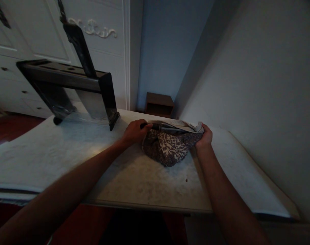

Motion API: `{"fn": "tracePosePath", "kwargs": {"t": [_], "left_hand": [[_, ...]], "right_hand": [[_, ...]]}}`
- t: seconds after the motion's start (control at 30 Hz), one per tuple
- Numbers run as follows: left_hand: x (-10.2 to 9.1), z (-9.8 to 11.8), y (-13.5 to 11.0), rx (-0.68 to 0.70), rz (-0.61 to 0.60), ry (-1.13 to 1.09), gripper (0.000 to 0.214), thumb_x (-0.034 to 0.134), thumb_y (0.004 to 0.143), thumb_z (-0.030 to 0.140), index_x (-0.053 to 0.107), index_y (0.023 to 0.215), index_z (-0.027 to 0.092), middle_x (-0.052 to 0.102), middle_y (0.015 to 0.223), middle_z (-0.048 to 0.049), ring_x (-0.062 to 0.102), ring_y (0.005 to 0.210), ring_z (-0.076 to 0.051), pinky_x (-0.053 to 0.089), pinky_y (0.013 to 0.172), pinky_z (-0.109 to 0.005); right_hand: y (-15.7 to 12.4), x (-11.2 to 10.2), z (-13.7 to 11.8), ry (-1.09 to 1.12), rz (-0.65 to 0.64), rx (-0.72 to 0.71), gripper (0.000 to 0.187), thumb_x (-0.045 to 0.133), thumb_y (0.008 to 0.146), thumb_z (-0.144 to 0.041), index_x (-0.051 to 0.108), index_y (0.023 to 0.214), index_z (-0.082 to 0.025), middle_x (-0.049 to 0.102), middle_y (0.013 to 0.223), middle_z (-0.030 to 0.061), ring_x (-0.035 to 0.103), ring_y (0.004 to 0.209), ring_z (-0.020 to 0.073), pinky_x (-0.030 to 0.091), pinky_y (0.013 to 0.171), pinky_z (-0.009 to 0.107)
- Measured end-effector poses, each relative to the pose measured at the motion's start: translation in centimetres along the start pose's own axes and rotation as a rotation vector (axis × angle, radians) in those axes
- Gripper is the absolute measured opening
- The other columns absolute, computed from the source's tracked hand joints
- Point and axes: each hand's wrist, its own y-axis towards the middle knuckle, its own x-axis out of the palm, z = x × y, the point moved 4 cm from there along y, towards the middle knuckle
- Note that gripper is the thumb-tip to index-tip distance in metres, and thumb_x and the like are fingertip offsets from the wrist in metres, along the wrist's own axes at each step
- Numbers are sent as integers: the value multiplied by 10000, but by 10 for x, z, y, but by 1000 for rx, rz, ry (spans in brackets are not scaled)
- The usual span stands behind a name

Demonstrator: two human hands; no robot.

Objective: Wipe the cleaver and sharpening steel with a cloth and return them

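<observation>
Wht cabinet [109, 52] stands L, pale wall [259, 102] R, reddish flr [13, 127] below, dim light.

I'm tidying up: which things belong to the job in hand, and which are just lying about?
Job in hand:
knife, handle in the left hand
patterned cloth, in the right hand

Just about:
knife rack on the table
second knife in it
brown box beyond the table

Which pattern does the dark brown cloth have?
The dark brown cloth has cream branching shapes; see head view.
</observation>
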Motion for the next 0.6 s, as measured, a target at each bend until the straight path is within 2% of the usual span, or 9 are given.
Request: {"fn": "tracePosePath", "kwargs": {"t": [0.1, 0.2, 0.3, 0.47, 0.6], "left_hand": [[-1, -4, 0, -50, -2, -124, 475, 501, 833, 560, 693, 785, 128, 634, 723, -37, 541, 682, -147, 354, 622, -253], [-2, -9, 0, -120, 26, -221, 537, 529, 778, 637, 657, 673, 126, 532, 590, -5, 468, 592, -116, 302, 548, -238], [-1, -13, 0, -198, 37, -294, 551, 562, 744, 655, 608, 604, 125, 453, 543, 13, 404, 542, -94, 279, 519, -231], [-1, -14, 0, -221, 50, -371, 539, 572, 743, 645, 566, 588, 129, 449, 523, 14, 402, 508, -88, 288, 486, -224], [1, -18, -1, -306, 64, -512, 492, 607, 721, 632, 577, 695, 142, 461, 492, 26, 421, 437, -97, 309, 429, -225]], "right_hand": [[-4, -1, 2, -10, 79, 6, 174, 528, 720, -272, 646, 780, -160, 687, 678, 30, 681, 716, 232, 569, 809, 433], [-10, 3, 5, -2, 88, 1, 163, 526, 719, -258, 641, 780, -161, 691, 694, 26, 677, 701, 217, 565, 811, 411], [-17, 10, 7, 32, 92, -21, 171, 518, 748, -285, 641, 778, -170, 695, 705, 21, 672, 673, 202, 555, 811, 406], [-31, 24, 5, 126, 54, -70, 337, 434, 855, -430, 658, 789, -186, 700, 736, 26, 676, 707, 204, 534, 832, 430], [-36, 32, 10, 138, -8, -25, 378, 444, 873, -480, 672, 835, -181, 705, 786, 44, 676, 790, 208, 518, 861, 431]]}}
